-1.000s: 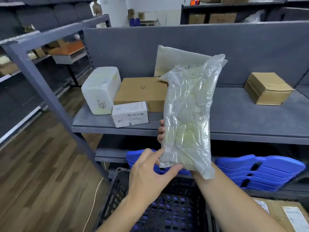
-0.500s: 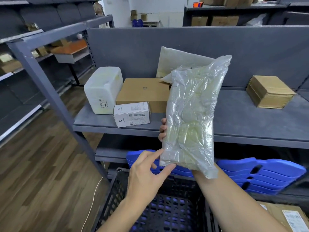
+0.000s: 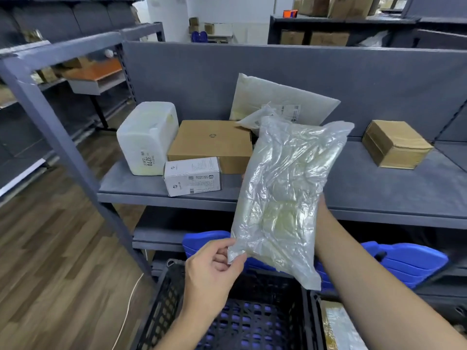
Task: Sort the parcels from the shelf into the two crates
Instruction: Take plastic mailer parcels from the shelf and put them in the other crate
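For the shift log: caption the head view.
Left hand pinches and right hand holds a clear plastic parcel above the black crate.

The floor (image 3: 45, 274) in the lower left of the frame is brown wood. At the top middle stands a white wall (image 3: 222, 8), bright with light. A small table with an orange top (image 3: 96, 70) sits at the upper left, among dark grey racks (image 3: 63, 21). At the upper right a far rack (image 3: 341, 21) holds brown boxes (image 3: 328, 37)

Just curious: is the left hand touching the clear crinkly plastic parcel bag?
Touching. Head view: the left hand pinches a lower corner of the clear crinkly plastic parcel bag.
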`<state>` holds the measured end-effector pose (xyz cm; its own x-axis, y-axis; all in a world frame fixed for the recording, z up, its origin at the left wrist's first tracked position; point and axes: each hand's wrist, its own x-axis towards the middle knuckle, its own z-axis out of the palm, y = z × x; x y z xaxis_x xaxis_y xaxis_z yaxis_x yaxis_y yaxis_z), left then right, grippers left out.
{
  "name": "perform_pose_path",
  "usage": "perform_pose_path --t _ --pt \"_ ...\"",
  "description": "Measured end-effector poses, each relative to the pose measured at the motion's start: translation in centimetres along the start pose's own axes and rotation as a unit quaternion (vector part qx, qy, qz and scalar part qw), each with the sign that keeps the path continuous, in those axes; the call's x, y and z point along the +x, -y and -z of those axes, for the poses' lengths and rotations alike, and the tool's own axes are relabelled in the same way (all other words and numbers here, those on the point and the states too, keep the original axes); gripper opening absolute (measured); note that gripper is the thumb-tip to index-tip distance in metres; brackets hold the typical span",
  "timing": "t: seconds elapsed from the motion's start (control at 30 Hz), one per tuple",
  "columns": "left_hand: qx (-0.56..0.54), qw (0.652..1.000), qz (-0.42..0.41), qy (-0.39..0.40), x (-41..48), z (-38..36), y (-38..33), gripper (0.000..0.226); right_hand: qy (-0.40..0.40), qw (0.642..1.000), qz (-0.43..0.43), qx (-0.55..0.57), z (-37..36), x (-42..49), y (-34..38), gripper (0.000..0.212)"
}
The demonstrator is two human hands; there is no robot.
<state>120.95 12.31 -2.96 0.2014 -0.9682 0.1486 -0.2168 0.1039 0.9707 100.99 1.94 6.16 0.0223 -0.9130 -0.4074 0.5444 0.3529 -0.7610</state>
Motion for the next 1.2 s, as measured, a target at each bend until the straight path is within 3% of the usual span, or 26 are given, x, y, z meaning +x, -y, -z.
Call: perform_pose_path --t 0.07,0.2,0.27,0.3,0.37,0.43,0.53,0.6,0.63,0.7,0.73,0.77,0.8,0.9,1.07,1.13,1.2 --pt "-0.032 0.999 0.024 -0.001 0.0 0.1 0.7 0.034 0.06 0.994 0.049 0.073 -0.1 0.3 1.2 0.058" --pt "-0.204 0.97 0.121 0.05 0.3 0.3 0.5 0.027 0.143 0.986 0.038 0.078 0.5 2.3 2.1 0.101" --pt "-0.381 0.893 0.22 0.097 0.4 0.6 0.0 0.025 0.159 0.985 0.07 0.017 0.9 3.8 1.9 0.097" --pt "-0.452 0.844 0.261 0.121 0.4 0.8 -0.1 0.034 0.128 0.987 0.093 -0.036 0.8 4.6 1.8 0.092" --pt "-0.546 0.762 0.321 0.133 0.3 1.5 0.2 0.056 0.073 0.982 0.106 -0.141 1.0 6.0 1.8 0.085" --pt "-0.605 0.691 0.366 0.148 0.5 1.9 1.4 0.061 0.037 0.964 0.113 -0.237 0.8 6.6 2.1 0.069" --pt "-0.62 0.686 0.292 0.246 0.4 2.2 2.0 0.023 0.006 0.957 0.113 -0.267 0.2 7.1 2.8 0.046" --pt "-0.635 0.685 0.301 0.192 0.5 2.7 4.7 0.034 -0.008 0.962 0.122 -0.245 -0.4 7.3 3.2 0.042" --pt "-0.631 0.684 0.306 0.2 0.5 2.7 5.0 0.034 -0.007 0.962 0.127 -0.241 -0.7 7.3 3.3 0.042" --pt "-0.649 0.649 0.319 0.237 0.6 2.5 5.2 0.017 -0.01 0.96 0.136 -0.244 -1.2 7.3 3.4 0.042" --pt "-0.63 0.667 0.321 0.233 0.5 2.6 5.0 0.02 -0.013 0.959 0.141 -0.245 -1.3 7.4 3.4 0.043" --pt "-0.61 0.695 0.316 0.212 0.4 2.5 5.0 0.039 -0.02 0.959 0.148 -0.242 -1.4 7.4 3.5 0.044" --pt "-0.568 0.742 0.304 0.187 0.3 2.4 5.2 0.056 -0.03 0.958 0.158 -0.238 -1.5 7.4 3.7 0.045" --pt "-0.429 0.822 0.305 0.216 0.4 3.8 5.2 0.097 -0.05 0.951 0.19 -0.239 -1.5 6.8 4.3 0.044" --pt "-0.413 0.872 0.201 0.167 3.7 9.6 4.8 0.095 -0.007 0.918 0.261 -0.3 -1.4 4.8 5.7 0.038" --pt "-0.314 0.927 0.155 0.136 5.1 10.4 3.0 0.098 0.015 0.894 0.288 -0.343 -1.8 3.7 6.1 0.036" --pt "-0.229 0.953 0.119 0.162 5.5 9.0 1.5 0.103 0.032 0.877 0.296 -0.377 -2.7 2.8 5.2 0.032"
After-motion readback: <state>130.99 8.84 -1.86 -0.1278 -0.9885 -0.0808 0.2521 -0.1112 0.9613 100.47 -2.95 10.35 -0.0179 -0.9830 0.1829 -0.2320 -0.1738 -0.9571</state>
